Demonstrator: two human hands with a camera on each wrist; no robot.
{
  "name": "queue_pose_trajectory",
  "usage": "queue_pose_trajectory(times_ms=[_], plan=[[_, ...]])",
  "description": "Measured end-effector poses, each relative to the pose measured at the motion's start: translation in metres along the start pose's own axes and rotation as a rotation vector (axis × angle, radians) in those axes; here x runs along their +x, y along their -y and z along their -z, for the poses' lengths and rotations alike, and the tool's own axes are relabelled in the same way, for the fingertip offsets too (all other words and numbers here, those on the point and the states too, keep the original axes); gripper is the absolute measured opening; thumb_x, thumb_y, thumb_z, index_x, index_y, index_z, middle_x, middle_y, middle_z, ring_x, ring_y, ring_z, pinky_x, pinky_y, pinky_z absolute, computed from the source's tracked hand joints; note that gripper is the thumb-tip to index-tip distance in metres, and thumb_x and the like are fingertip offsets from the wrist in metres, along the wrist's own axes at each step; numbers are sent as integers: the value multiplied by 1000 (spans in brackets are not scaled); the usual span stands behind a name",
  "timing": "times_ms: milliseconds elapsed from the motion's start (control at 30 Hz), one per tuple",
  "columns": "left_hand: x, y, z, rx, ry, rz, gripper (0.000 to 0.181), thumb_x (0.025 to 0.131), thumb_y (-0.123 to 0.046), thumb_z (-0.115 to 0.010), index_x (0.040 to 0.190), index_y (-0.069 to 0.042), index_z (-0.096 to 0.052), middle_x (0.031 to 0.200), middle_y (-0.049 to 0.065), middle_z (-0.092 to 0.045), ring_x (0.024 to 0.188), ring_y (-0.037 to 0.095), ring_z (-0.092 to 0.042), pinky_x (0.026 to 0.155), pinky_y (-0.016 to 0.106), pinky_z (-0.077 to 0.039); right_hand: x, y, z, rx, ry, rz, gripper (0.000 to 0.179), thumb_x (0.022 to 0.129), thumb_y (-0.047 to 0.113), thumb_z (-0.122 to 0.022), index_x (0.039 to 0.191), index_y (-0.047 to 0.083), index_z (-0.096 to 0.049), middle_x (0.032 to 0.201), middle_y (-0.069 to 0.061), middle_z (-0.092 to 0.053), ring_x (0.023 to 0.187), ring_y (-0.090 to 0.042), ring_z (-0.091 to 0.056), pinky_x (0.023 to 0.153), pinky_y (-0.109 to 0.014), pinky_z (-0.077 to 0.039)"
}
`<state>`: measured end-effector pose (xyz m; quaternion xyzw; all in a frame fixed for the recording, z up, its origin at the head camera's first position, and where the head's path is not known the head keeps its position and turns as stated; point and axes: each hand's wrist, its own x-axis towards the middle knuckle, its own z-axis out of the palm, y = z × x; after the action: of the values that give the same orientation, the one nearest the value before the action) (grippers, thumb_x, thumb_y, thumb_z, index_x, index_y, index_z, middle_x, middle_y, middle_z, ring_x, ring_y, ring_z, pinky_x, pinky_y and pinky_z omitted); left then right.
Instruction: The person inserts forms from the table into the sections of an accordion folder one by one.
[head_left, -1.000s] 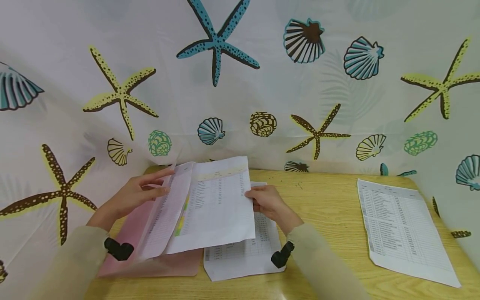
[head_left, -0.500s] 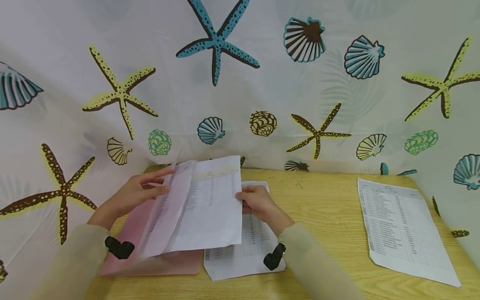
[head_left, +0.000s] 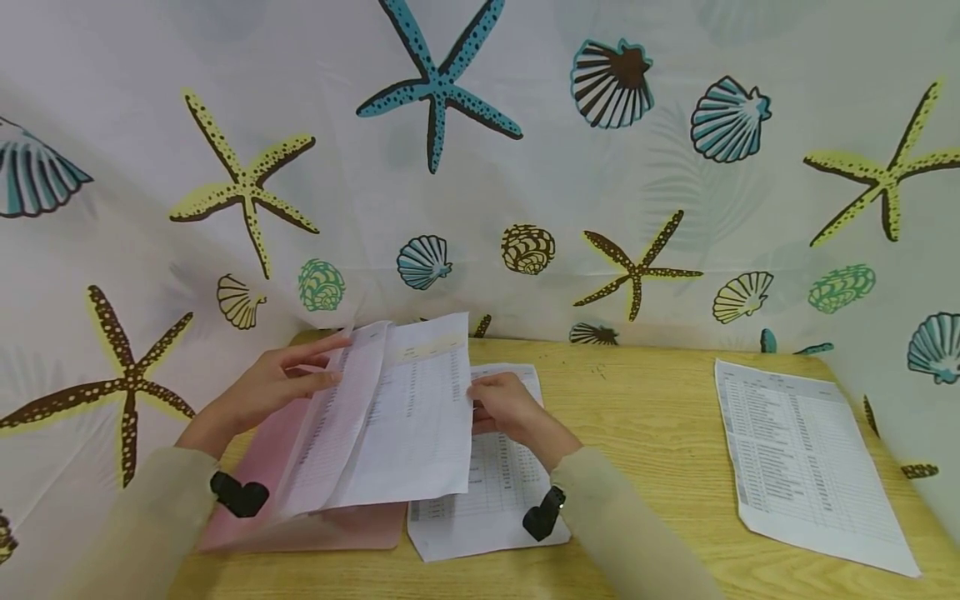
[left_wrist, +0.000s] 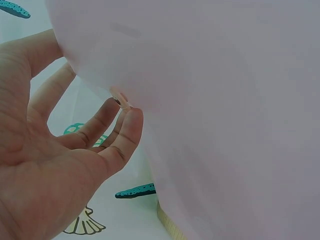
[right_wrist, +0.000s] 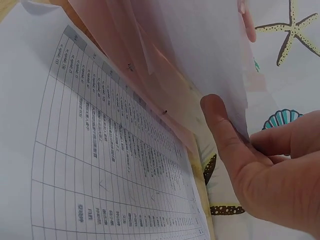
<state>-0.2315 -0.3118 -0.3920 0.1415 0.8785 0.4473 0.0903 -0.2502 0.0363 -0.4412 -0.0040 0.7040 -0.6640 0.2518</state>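
A pink plastic folder (head_left: 352,530) lies at the left of the table, its thin see-through cover (head_left: 336,433) lifted and tilted up. My left hand (head_left: 262,390) pinches the edge of that cover, which fills much of the left wrist view as a pale pink sheet. My right hand (head_left: 513,408) pinches the right edge of a printed sheet (head_left: 423,433) between thumb and fingers. The left part of this sheet is hidden behind the cover. Beneath it, a second printed table sheet (head_left: 487,529) lies flat, right of the folder, near in the right wrist view.
Another printed sheet (head_left: 817,467) lies at the right side of the wooden table (head_left: 637,433). A white curtain (head_left: 480,183) with starfish and shells hangs behind and at both sides. Each wrist wears a black device (head_left: 543,514).
My right hand has moved left, sliding the printed sheet farther behind the see-through cover; its coloured strip is now hidden. The left hand has stayed in place.
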Motion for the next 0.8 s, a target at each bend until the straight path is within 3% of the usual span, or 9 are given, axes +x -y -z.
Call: queue_pose_trajectory(times_ms=[267, 533, 800], plan=[[1, 0, 0, 4, 1, 5, 66, 103, -32, -67, 163, -20, -42, 159, 21, -43, 126, 41, -57, 90, 28, -56, 1, 1, -10, 15, 22, 2, 39, 108, 8, -51, 140, -12, -58, 117, -26, -75, 77, -15, -70, 70, -30, -61], [1, -1, -1, 1, 5, 2, 65, 104, -31, -66, 163, -20, -41, 158, 23, -44, 126, 42, -58, 91, 30, -56, 5, 0, -16, 21, 45, -8, 40, 108, 9, -52, 143, -12, -56, 112, -23, -75, 79, -18, -71, 77, -36, -64], [1, -4, -2, 1, 2, 5, 66, 104, -32, -66, 163, -17, -41, 158, 23, -44, 126, 42, -58, 91, 29, -56, 8, -2, -23, 83, 73, -37, 43, 108, 7, -54, 146, -12, -52, 115, -28, -74, 75, -19, -74, 78, -41, -65]])
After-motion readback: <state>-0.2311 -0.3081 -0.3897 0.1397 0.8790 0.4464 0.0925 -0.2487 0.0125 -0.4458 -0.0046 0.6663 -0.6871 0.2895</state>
